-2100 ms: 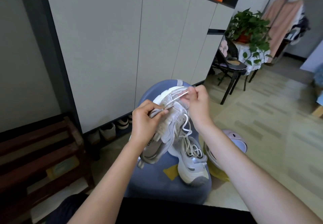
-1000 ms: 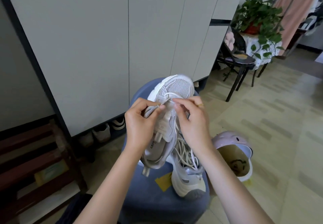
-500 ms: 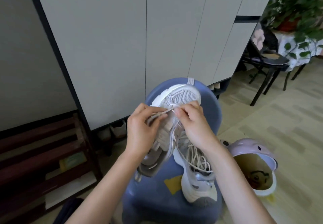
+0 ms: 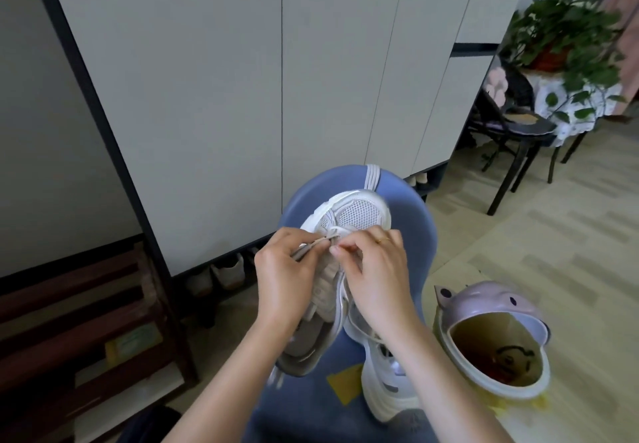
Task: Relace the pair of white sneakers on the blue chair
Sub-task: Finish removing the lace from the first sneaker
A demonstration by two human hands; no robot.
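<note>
Head view: compared with half a second ago, the two hands sit closer together over the toe end of the raised sneaker [image 4: 349, 231], and the right fingertips have come in to meet the left ones at the lace [image 4: 320, 243]; the framing has also swung, so the plant [image 4: 567, 31] and black chair [image 4: 515, 131] show more fully at the right. The left hand [image 4: 283, 283] is curled round the sneaker's side, thumb and forefinger pinching a short stretch of lace. The right hand [image 4: 377, 276], a ring on one finger, has its fingers bent, tips pinching the lace just beside the left thumb. Both forearms reach up from the bottom edge. The held sneaker is tilted toe-up above the blue chair [image 4: 408, 221]; the second sneaker [image 4: 387, 387] lies on the seat below the right wrist, loose laces spilling from it. A lilac bin [image 4: 491, 311] stands on the floor just right of the chair, and a wooden rack [image 4: 79, 321] is at the left.
</note>
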